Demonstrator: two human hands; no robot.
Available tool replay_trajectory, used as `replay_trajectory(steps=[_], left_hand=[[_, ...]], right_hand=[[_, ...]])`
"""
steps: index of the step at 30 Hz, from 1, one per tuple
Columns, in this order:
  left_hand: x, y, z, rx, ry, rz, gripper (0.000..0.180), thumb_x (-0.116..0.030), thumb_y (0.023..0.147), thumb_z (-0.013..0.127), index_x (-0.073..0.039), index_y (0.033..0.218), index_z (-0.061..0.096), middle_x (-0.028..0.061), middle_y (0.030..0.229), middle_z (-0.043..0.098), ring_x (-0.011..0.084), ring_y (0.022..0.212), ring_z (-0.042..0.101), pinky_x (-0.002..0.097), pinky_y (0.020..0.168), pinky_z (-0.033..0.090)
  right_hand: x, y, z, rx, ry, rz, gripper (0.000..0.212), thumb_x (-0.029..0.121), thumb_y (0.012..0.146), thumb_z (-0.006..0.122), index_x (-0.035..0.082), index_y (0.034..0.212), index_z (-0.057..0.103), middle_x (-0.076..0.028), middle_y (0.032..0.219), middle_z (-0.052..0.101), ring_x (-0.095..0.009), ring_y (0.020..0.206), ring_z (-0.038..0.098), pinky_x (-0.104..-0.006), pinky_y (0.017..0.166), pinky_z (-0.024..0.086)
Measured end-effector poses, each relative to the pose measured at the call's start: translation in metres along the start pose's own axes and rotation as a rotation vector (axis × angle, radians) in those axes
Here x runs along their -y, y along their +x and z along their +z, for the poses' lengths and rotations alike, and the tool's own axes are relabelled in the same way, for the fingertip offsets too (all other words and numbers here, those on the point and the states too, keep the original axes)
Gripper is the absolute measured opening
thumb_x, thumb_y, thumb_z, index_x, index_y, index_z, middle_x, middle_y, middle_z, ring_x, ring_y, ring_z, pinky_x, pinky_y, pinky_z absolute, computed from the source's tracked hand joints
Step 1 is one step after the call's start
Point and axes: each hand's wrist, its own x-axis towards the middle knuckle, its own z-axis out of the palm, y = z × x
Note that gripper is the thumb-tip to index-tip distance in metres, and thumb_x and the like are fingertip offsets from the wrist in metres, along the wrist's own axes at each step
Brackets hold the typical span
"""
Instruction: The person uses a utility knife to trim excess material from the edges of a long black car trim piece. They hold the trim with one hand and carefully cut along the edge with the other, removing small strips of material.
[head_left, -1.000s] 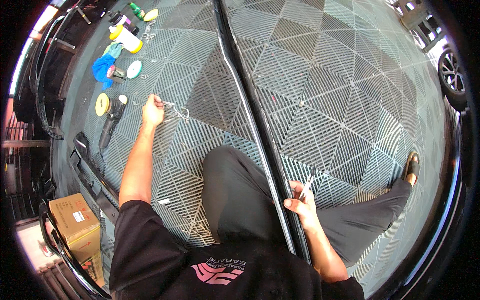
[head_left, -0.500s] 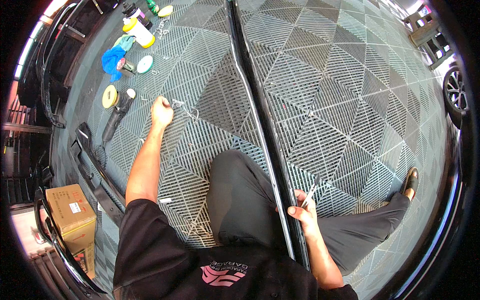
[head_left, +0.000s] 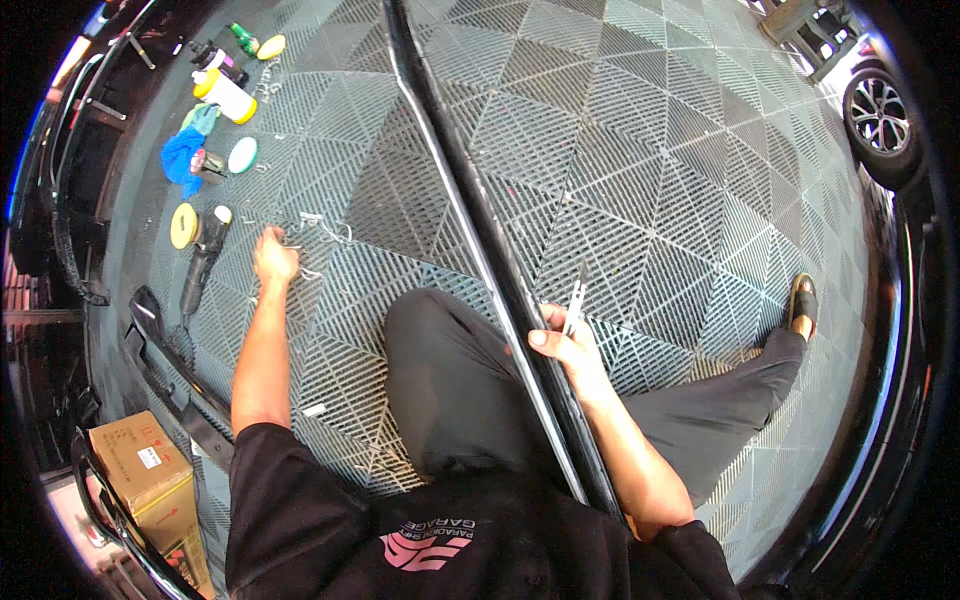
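Note:
My left hand [head_left: 275, 258] is low over the tiled floor on the left, its fingers bent together. Pale thin scraps [head_left: 325, 228] lie just beyond it, and another pale curl is close beside it. Whatever it pinches is too small to tell. My right hand [head_left: 566, 348] grips a utility knife [head_left: 575, 305] with a silver-grey handle, its dark blade pointing away from me. The fingers of that hand also rest against a long, glossy black trim piece [head_left: 470, 205]. The trim runs from my lap between my legs to the far edge of the view.
A polisher [head_left: 203, 255] with a yellow pad, bottles [head_left: 225, 97], a blue cloth [head_left: 182, 158] and a round pale-green pad [head_left: 243, 155] stand or lie far left. Another black trim part [head_left: 175, 365] and a cardboard box [head_left: 145, 465] are near left. A car wheel [head_left: 880, 115] is far right.
The whole view has swung. My left hand has turned and come slightly nearer, and a pale curl now shows beside it. My right hand keeps the knife at the trim.

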Motion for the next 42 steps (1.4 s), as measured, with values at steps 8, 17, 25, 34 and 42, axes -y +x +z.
replay_trajectory(steps=[8, 17, 25, 34, 42], left_hand=[[-0.002, -0.001, -0.019, 0.110, -0.253, -0.095, 0.038, -0.036, 0.090, 0.056, -0.003, 0.094, 0.076, 0.0244, 0.094, 0.071, 0.0362, 0.093, 0.071, 0.0418, 0.089, 0.052], [-0.235, -0.122, -0.086, 0.965, -1.643, -0.282, 0.087, -0.071, 0.096, 0.034, -0.002, 0.150, 0.035, 0.0211, 0.135, 0.057, 0.0334, 0.119, 0.058, 0.0442, 0.101, 0.045], [-0.318, -0.123, -0.074, 1.033, -2.199, -0.407, 0.082, -0.083, 0.088, 0.034, -0.007, 0.104, 0.062, 0.0018, 0.064, 0.045, 0.0172, 0.054, 0.041, 0.0316, 0.048, 0.035], [-0.361, -0.129, -0.036, 0.915, -1.964, -0.534, 0.052, -0.061, 0.099, 0.042, -0.017, 0.072, 0.050, -0.0008, 0.058, 0.042, 0.0140, 0.047, 0.040, 0.0304, 0.042, 0.035], [-0.365, -0.123, 0.015, 0.989, -1.993, -0.489, 0.062, -0.069, 0.098, 0.034, -0.020, 0.060, 0.040, -0.0026, 0.052, 0.035, 0.0125, 0.043, 0.033, 0.0297, 0.040, 0.030]], right_hand=[[0.008, -0.003, 0.002, 0.003, 0.006, -0.087, 0.041, 0.016, 0.083, 0.070, -0.006, 0.117, 0.061, -0.011, 0.092, 0.072, -0.015, 0.081, 0.067, -0.0274, 0.078, 0.053], [0.020, 0.030, 0.027, 0.001, 0.020, -0.088, 0.039, 0.022, 0.087, 0.075, -0.003, 0.115, 0.064, -0.005, 0.089, 0.069, -0.012, 0.074, 0.064, -0.0253, 0.069, 0.051], [0.029, 0.039, 0.006, -0.316, -0.634, -0.364, 0.060, 0.059, 0.097, 0.052, 0.000, 0.101, 0.063, -0.007, 0.077, 0.063, -0.014, 0.072, 0.058, -0.0327, 0.069, 0.047], [0.058, -0.012, -0.037, -0.344, -0.976, -0.420, 0.030, 0.023, 0.101, 0.054, -0.002, 0.112, 0.066, -0.010, 0.073, 0.060, -0.020, 0.069, 0.058, -0.0340, 0.066, 0.048], [0.065, 0.002, -0.028, -0.182, -1.040, -0.378, 0.039, 0.026, 0.100, 0.059, -0.001, 0.129, 0.059, -0.015, 0.071, 0.063, -0.026, 0.063, 0.063, -0.0362, 0.065, 0.051]])
